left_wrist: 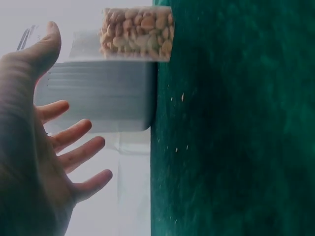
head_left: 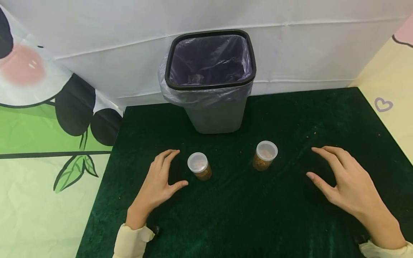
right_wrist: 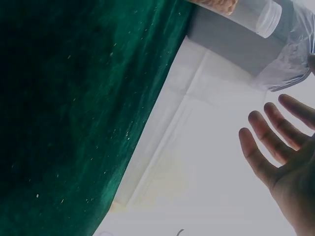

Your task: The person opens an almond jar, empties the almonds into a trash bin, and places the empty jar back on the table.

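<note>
Two small clear jars with whitish lids stand upright on the dark green cloth in the head view. The left jar [head_left: 204,172] is beside my left hand [head_left: 158,179], whose spread thumb and fingers are apart from it. Brown pebble-like pieces fill the lower part of this jar [left_wrist: 138,33] in the left wrist view. Farther right stands the other jar [head_left: 262,159], with similar brown contents. My right hand [head_left: 350,181] hovers well to its right, thumb and fingers spread, holding nothing. In the right wrist view that jar [right_wrist: 246,17] shows its lid and clear upper part.
A grey waste bin [head_left: 216,114] with a black rim and a purplish liner bag [head_left: 174,95] stands behind the jars against a white sheet [head_left: 306,53]. Tiny crumbs [head_left: 314,133] lie on the green cloth [head_left: 238,215]. Printed drawings cover the left and right sides.
</note>
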Tool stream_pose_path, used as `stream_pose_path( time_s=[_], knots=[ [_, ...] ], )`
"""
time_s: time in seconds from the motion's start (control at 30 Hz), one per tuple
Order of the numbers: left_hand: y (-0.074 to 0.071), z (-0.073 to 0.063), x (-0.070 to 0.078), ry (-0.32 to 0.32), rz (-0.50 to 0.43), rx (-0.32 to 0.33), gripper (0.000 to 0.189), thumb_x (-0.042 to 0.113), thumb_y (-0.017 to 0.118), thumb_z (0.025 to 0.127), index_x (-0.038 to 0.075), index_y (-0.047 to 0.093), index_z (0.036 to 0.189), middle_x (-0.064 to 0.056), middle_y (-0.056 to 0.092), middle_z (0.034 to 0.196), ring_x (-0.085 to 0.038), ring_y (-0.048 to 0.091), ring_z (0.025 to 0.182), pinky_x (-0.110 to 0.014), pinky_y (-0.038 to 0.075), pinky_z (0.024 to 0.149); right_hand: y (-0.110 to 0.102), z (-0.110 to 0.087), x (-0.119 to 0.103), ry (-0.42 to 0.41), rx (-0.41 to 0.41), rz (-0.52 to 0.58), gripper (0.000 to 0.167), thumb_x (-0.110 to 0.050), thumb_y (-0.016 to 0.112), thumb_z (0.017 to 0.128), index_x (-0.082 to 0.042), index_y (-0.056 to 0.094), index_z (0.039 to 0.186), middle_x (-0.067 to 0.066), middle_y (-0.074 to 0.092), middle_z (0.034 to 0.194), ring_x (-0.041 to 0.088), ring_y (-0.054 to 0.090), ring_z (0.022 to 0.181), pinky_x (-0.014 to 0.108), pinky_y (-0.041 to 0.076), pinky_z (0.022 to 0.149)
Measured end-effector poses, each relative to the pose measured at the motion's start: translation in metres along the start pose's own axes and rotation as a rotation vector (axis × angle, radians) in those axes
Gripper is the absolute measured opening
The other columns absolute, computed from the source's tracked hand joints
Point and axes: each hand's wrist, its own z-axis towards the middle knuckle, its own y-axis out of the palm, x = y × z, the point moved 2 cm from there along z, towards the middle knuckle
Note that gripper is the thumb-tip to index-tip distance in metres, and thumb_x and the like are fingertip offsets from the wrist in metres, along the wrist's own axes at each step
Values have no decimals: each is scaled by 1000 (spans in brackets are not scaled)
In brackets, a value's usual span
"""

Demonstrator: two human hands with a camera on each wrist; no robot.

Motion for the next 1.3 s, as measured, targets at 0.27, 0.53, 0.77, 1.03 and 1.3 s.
stream_pose_path(
  time_s=[0.27,0.53,0.77,1.03,1.3],
  knots=[
    [12,7,10,-53,-127,-36,114,42,91,80,25,15,163,-10,33,163,-31,42,143,-63,40,113,2,3,-12,-56,19,21,66,-45,77,89,-7,62,140,10,66,122,18,59,93,28,46,69],
    [22,15,17,-58,-167,-43,114,45,92,78,23,18,162,-7,46,150,-28,48,136,-58,43,109,9,7,-26,-100,59,96,65,-61,57,99,-6,65,133,2,65,103,8,52,84,20,41,59],
    [32,20,19,-70,-190,-83,104,50,89,80,16,30,159,-6,49,149,-27,50,136,-60,42,112,14,7,-39,-112,53,120,66,-66,50,101,-9,66,131,-3,65,99,9,53,80,18,40,60],
    [40,25,19,-49,-190,-54,86,48,88,81,19,43,149,-1,55,143,-22,54,129,-56,45,110,20,11,-50,-122,14,153,54,-54,63,98,-11,67,130,-7,67,101,5,53,79,18,41,61],
    [43,29,21,-33,-211,-35,73,45,87,84,20,49,141,1,58,134,-21,57,123,-53,48,105,26,14,-57,-136,1,178,50,-52,67,97,-13,67,129,-8,67,100,2,51,76,14,38,61]
  ],
)
